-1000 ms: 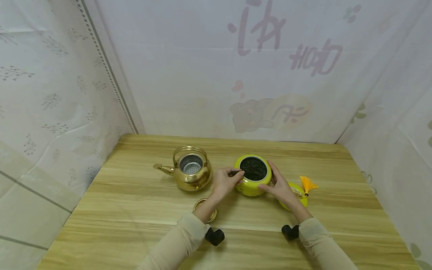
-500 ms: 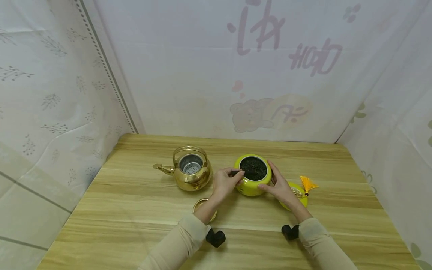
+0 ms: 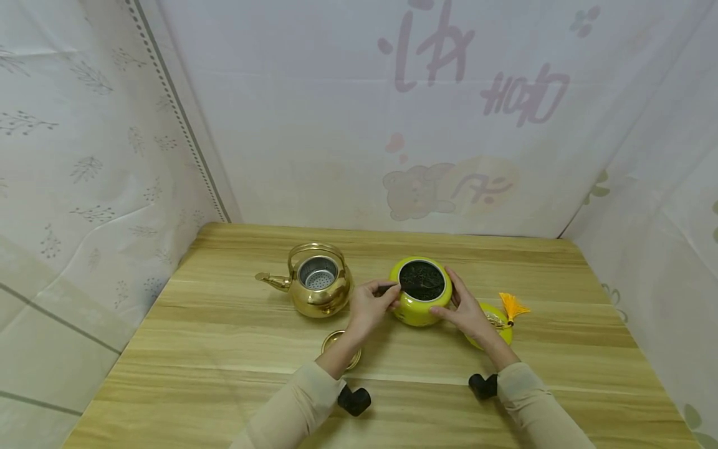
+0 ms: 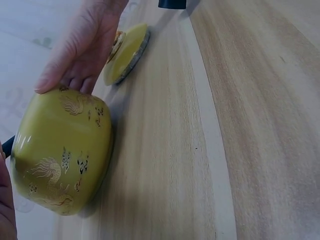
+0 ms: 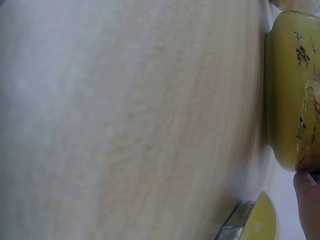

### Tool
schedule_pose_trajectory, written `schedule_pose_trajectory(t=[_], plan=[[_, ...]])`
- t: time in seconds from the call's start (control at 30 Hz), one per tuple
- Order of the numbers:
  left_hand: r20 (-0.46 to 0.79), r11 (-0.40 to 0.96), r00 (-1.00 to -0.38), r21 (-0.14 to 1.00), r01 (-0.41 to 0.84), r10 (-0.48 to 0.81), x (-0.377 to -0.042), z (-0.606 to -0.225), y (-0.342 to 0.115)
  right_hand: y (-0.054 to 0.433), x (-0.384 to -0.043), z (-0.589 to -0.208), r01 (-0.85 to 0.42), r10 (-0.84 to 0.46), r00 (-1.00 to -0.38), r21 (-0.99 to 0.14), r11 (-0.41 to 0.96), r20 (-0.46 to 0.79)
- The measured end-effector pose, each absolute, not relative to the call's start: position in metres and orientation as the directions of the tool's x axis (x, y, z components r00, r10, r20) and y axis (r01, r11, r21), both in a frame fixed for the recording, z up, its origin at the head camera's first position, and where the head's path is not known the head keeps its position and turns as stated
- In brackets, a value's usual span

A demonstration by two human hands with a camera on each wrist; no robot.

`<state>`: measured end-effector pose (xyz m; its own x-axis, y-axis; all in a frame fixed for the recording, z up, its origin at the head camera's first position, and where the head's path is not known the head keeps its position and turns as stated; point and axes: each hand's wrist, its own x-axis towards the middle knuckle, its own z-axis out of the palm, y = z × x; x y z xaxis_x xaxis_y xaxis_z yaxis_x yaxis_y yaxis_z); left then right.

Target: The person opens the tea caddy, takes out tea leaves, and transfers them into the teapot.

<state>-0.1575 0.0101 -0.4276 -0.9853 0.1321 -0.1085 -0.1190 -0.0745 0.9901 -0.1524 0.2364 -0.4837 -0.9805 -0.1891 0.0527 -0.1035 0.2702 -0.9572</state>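
A round yellow tea jar [image 3: 417,312] with gold dragon designs stands on the table, nearly full of dark tea leaves [image 3: 421,277]. My left hand [image 3: 369,307] pinches the dark handle of what looks like a tea scoop [image 3: 386,288] at the jar's left rim; its far end is hard to tell from the leaves. From the right, my right hand [image 3: 468,317] grips the jar, thumb on the near side and fingers round the far side. To the left stands a gold teapot [image 3: 322,302], lidless, with a perforated metal strainer [image 3: 318,279] inside.
The yellow jar lid [image 3: 502,337], with an orange tassel [image 3: 512,305], lies beside my right wrist. A gold teapot lid [image 3: 353,358] lies partly under my left forearm. Black wrist mounts [image 3: 354,400] hang below both cuffs. A printed cloth [image 3: 336,156] stands behind the wooden table [image 3: 224,374].
My left hand has shifted slightly left and toward me with the scoop, which has moved a little in the jar. My right hand and the jar stay nearly in place.
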Motion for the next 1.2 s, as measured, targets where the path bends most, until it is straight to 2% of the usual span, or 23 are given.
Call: schedule_pose_trajectory(t=[0.13, 0.43, 1.2], plan=[[-0.1, -0.085, -0.989, 0.99, -0.109, 0.109, -0.157, -0.434, 0.006, 0.236, -0.152, -0.483, -0.111, -0.195, -0.979, -0.962, 0.248, 0.063], [-0.039, -0.009, -0.998, 0.999, -0.04, 0.056, -0.154, -0.433, -0.003, 0.235, -0.153, -0.482, -0.104, -0.205, -0.977, -0.969, 0.225, 0.057], [-0.014, -0.082, -0.999, 0.996, -0.018, 0.044, -0.141, -0.41, -0.022, 0.237, -0.151, -0.483, -0.106, -0.202, -0.978, -0.964, 0.246, 0.056]])
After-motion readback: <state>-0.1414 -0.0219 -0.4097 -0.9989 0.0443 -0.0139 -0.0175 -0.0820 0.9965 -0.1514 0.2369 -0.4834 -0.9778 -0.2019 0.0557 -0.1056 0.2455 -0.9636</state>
